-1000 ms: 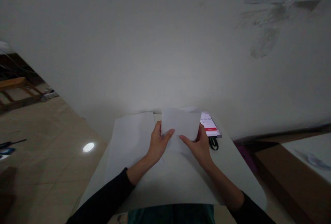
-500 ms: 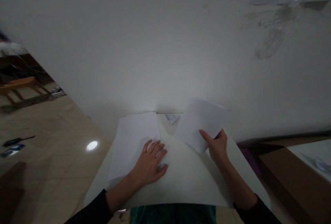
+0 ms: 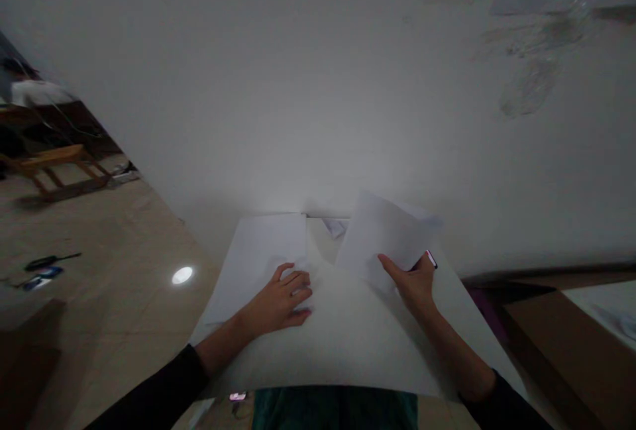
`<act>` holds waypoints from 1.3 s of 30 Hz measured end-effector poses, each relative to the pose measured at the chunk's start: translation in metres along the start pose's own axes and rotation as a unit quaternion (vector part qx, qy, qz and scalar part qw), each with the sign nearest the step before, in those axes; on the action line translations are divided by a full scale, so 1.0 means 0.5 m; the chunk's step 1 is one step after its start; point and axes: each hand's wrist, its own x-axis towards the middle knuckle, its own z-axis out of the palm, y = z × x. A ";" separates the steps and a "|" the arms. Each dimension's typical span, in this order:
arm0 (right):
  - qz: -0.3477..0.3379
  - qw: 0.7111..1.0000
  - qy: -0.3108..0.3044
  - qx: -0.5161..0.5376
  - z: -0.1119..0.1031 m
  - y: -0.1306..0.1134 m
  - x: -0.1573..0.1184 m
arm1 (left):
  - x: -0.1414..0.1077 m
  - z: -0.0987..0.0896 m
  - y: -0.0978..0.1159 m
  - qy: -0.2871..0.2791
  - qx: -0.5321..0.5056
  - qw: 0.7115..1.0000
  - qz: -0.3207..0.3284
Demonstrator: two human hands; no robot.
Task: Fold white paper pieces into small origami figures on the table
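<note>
A stack of white paper (image 3: 263,238) lies on the left side of the white table (image 3: 348,344), its far edge by the wall. My left hand (image 3: 278,301) is over the stack's lower right part, palm down. Its fingers are apart and slightly bent, with nothing visible in them; whether they touch the paper I cannot tell. On the right, my right hand (image 3: 415,281) pinches white sheets (image 3: 380,231), thumb on top and the other fingers hidden beneath. The sheets are tilted up off the table. A small dark thing with a pink-white edge (image 3: 432,258) shows beside that hand.
Behind the table rises a grey-white wall (image 3: 298,85). A small folded white piece (image 3: 335,226) lies at the table's back edge. To the right stands a brown box-like surface (image 3: 566,337). A wooden stool (image 3: 59,158) and a person (image 3: 40,89) are far left.
My left hand has shifted a little left, its fingers more bent. The paper stack sits slightly nearer the wall. My right hand still holds the sheets; the dark pink-edged thing now shows beside it.
</note>
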 end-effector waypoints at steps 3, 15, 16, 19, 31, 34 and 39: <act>0.015 0.999 -0.035 -0.028 0.002 -0.001 -0.003 | 0.005 -0.007 -0.005 -0.004 -0.014 1.000 0.004; 0.065 0.991 -0.115 0.032 0.006 -0.023 0.012 | 0.097 -0.053 0.113 0.138 -0.373 0.893 -0.209; 0.055 0.989 -0.132 0.032 0.016 -0.028 0.014 | 0.119 -0.054 0.095 0.194 -0.388 0.870 -0.234; 0.009 0.985 -0.169 0.024 0.046 -0.037 0.017 | 0.182 -0.052 0.042 0.338 -0.383 0.807 -0.296; 0.005 0.987 -0.159 0.031 0.107 -0.004 0.010 | 0.228 0.008 0.071 0.379 -0.473 0.724 -0.329; 0.012 0.989 -0.146 0.026 0.111 -0.017 0.007 | 0.219 0.013 0.066 0.377 -0.454 0.740 -0.322; 0.002 0.987 -0.161 0.022 0.114 -0.016 0.001 | 0.210 0.034 0.038 0.409 -0.397 0.758 -0.318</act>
